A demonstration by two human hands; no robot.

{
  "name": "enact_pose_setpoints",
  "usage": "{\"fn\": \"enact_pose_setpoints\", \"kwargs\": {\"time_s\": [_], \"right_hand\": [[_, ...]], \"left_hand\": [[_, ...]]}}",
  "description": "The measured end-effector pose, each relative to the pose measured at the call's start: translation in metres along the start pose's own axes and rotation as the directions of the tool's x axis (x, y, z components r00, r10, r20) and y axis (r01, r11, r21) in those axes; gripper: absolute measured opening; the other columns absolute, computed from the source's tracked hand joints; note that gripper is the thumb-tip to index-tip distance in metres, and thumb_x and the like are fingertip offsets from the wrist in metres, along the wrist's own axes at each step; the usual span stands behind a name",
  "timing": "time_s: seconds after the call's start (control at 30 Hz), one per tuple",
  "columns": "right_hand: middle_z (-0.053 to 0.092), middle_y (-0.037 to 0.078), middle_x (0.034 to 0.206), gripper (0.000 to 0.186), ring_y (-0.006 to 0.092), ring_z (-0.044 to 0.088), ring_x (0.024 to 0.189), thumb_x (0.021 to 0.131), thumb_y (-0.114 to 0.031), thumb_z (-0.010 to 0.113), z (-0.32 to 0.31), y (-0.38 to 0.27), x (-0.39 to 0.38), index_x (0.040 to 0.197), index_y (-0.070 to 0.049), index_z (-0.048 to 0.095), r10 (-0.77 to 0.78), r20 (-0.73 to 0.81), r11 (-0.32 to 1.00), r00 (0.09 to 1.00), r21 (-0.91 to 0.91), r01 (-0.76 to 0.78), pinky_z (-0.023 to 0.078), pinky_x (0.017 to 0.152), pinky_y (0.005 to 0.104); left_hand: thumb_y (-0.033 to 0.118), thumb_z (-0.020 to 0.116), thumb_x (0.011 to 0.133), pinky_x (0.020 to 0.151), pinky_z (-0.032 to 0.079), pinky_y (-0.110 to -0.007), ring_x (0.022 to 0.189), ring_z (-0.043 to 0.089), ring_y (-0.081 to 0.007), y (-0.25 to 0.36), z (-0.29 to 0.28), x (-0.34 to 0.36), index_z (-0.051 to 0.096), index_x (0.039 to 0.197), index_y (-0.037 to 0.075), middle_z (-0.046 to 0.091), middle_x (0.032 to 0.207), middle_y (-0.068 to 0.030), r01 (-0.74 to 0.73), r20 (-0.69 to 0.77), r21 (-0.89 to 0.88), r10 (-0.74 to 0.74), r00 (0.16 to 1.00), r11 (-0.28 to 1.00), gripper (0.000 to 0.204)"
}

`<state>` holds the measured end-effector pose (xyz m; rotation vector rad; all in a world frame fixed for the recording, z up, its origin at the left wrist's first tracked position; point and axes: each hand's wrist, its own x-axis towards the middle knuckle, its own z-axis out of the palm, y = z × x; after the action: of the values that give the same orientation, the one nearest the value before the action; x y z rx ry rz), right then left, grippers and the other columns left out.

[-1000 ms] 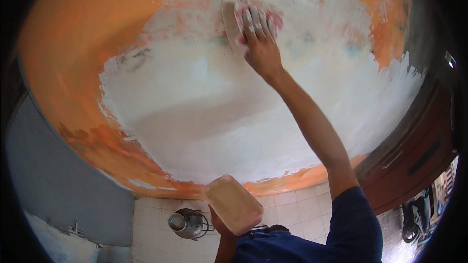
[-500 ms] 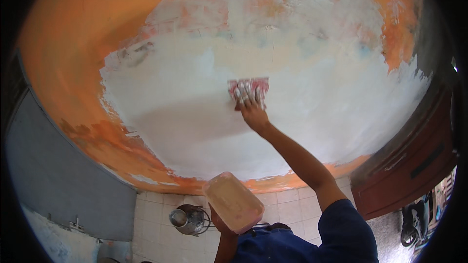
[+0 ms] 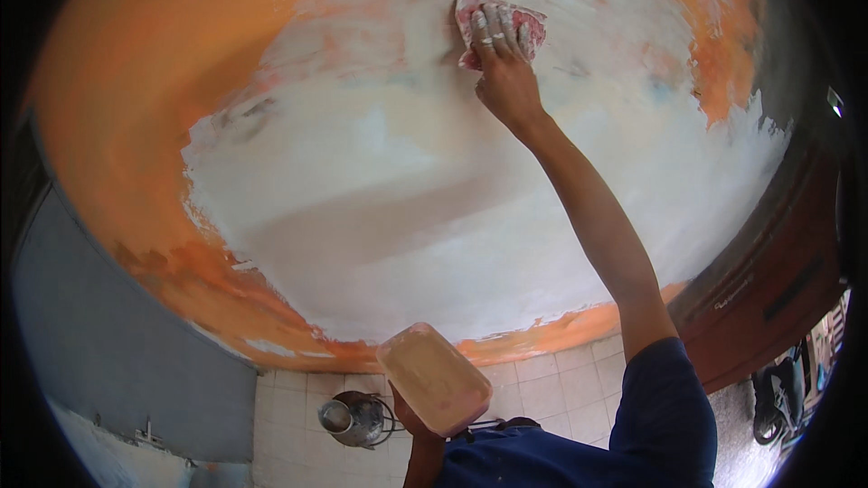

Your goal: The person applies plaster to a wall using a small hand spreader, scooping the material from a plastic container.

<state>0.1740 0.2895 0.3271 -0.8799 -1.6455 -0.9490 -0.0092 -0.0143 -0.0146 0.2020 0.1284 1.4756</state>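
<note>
My right hand point(image 3: 504, 72) is closed on a flat, white-smeared pink spreader point(image 3: 533, 27) against the upper middle of the wall, its fingers dusted with white. The wall point(image 3: 407, 244) is orange, with a large whitish coated patch that is streaky toward the top. My left hand point(image 3: 405, 411) holds a rectangular pinkish plastic tub point(image 3: 432, 378) of beige material low in front of me, its fingers mostly hidden by the tub.
A metal bucket point(image 3: 355, 416) stands on the tiled floor point(image 3: 570, 389). A grey panel point(image 3: 127, 307) is at the left, a red-brown door point(image 3: 768, 298) at the right, and a black wheeled vehicle point(image 3: 776, 398) beyond it.
My right hand and spreader came down to the middle of the white patch, then moved back up, slightly right of where they started. My left hand and tub stay low, nearly unmoved.
</note>
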Motion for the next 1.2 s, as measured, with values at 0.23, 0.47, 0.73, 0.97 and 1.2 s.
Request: {"fn": "enact_pose_setpoints", "kwargs": {"time_s": [0.23,0.47,0.73,0.97,1.2], "right_hand": [[0.027,0.02,0.149,0.06,0.0346,0.018,0.141,0.084,-0.009,0.053,0.046,-0.041,-0.157,0.141,-0.003,0.034,-0.004,0.343,0.997,0.939,0.069,-0.021,0.014,0.111,0.0608],[0.028,0.02,0.148,0.071,0.035,0.023,0.139,0.077,-0.013,0.064,0.012,-0.069,-0.234,0.14,-0.001,0.034,-0.01,0.474,0.974,0.88,0.203,-0.098,0.018,0.11,0.0587],[0.038,0.022,0.142,0.073,0.0372,0.035,0.132,0.067,0.005,0.058,-0.009,-0.02,0.005,0.137,-0.001,0.038,-0.012,0.015,1.0,1.0,0.005,0.012,0.026,0.109,0.053],[0.033,0.021,0.145,0.057,0.037,0.026,0.137,0.089,-0.025,0.052,0.052,-0.054,-0.096,0.138,0.001,0.037,-0.146,0.38,0.983,0.913,-0.051,0.179,0.017,0.111,0.0596],[0.034,0.024,0.144,0.062,0.0367,0.026,0.138,0.085,-0.027,0.058,0.031,-0.095,-0.218,0.135,0.004,0.039,-0.188,0.533,0.98,0.825,0.158,0.121,0.017,0.11,0.0606]], "left_hand": [[0.049,0.031,0.092,0.098,0.041,-0.053,0.118,0.049,-0.0342,-0.005,0.018,0.005,0.035,0.137,0.01,0.047,0.13,-0.0127,0.017,-0.007,-0.046,-0.017,1.0,0.999,0.06],[0.049,0.031,0.094,0.097,0.042,-0.053,0.117,0.05,-0.034,-0.007,0.017,0.002,0.035,0.137,0.009,0.047,0.129,-0.0132,-0.018,-0.049,-0.004,0.018,0.999,1.0,0.059],[0.051,0.033,0.093,0.095,0.043,-0.053,0.116,0.051,-0.0358,-0.009,0.016,-0.007,0.036,0.137,0.009,0.049,0.128,-0.0146,0.009,-0.041,-0.059,-0.011,0.999,0.998,0.061],[0.056,0.029,0.095,0.093,0.045,-0.053,0.114,0.052,-0.034,-0.008,0.013,-0.008,0.037,0.135,0.009,0.05,0.125,-0.0157,0.027,-0.079,-0.106,-0.036,0.996,0.994,0.063],[0.055,0.029,0.095,0.092,0.047,-0.05,0.112,0.054,-0.0329,-0.004,0.019,-0.014,0.037,0.135,0.008,0.051,0.123,-0.0157,-0.058,-0.093,-0.048,0.053,0.994,0.997,0.063]]}}
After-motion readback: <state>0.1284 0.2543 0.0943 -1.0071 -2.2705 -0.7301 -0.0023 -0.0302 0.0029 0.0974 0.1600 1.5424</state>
